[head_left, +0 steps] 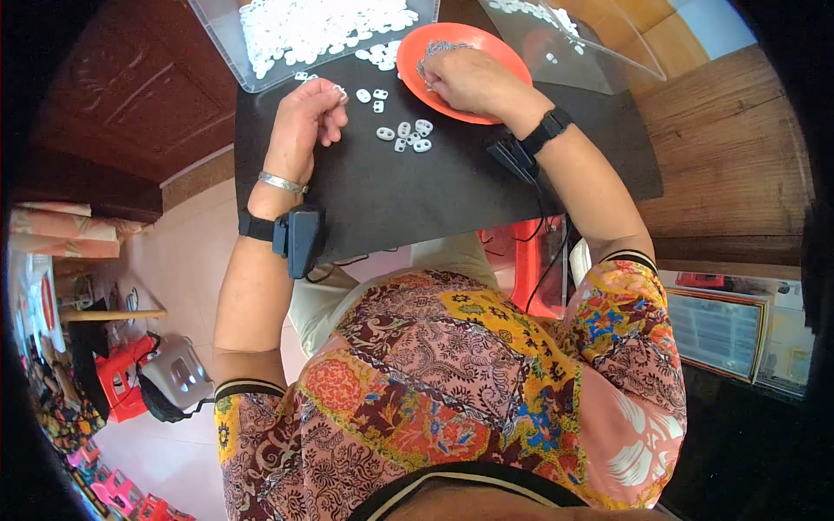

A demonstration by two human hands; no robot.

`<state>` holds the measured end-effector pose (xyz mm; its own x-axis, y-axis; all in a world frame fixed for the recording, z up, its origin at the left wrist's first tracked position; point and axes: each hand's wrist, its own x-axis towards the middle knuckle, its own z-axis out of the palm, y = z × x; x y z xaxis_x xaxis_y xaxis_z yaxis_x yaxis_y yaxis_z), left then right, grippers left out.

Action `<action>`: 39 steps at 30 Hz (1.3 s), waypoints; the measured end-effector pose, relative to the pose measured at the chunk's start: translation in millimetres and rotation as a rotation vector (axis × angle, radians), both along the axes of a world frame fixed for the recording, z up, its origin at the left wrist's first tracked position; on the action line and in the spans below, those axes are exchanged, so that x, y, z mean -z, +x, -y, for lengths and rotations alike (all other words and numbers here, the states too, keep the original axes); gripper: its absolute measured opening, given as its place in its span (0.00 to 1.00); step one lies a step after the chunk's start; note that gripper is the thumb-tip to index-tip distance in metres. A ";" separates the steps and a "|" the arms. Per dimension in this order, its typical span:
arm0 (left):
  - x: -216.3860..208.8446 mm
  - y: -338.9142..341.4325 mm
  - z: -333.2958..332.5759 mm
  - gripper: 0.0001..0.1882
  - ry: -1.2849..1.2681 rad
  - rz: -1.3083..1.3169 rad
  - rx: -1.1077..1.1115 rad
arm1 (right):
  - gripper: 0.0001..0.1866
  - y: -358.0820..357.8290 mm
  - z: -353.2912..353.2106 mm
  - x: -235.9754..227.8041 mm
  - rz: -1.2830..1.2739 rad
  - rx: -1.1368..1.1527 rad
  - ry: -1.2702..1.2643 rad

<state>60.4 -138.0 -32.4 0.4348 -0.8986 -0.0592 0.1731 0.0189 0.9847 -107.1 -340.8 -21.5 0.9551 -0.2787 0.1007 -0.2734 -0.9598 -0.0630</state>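
My left hand is closed in a pinch at the table's far left. Between its thumb and fingertips is a small white plastic piece. My right hand reaches into an orange plate, its fingers curled down into a heap of small silver metal pieces. The fingertips are mostly hidden, so what they grip cannot be made out. A cluster of white oval two-holed plastic pieces lies on the table between my hands. A few more white pieces lie beyond it, nearer the left hand.
A clear bin heaped with white pieces stands at the back left of the black table. More loose white pieces lie between bin and plate. Another clear container, holding a few white pieces, is at the back right.
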 end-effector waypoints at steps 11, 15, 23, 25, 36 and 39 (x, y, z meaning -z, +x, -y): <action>0.9 3.4 -1.9 0.09 0.014 0.025 0.027 | 0.08 -13.0 9.0 -22.5 0.231 0.172 0.164; 1.7 4.4 -1.2 0.09 0.007 0.025 0.009 | 0.09 -8.8 -4.8 -30.8 0.371 0.232 0.590; 1.1 0.2 -1.5 0.08 -0.085 -0.054 -0.079 | 0.11 46.8 -66.8 -30.5 0.657 0.014 1.383; -2.9 -2.6 -1.6 0.08 -0.112 -0.049 -0.107 | 0.11 51.0 -72.4 -26.9 0.639 0.024 1.364; -23.5 -17.6 -6.9 0.07 -0.158 -0.005 -0.152 | 0.12 48.6 -97.2 -29.8 0.628 0.076 1.192; -25.6 -20.6 -8.6 0.08 -0.117 0.051 -0.164 | 0.13 46.5 -97.2 -27.2 0.641 0.063 1.184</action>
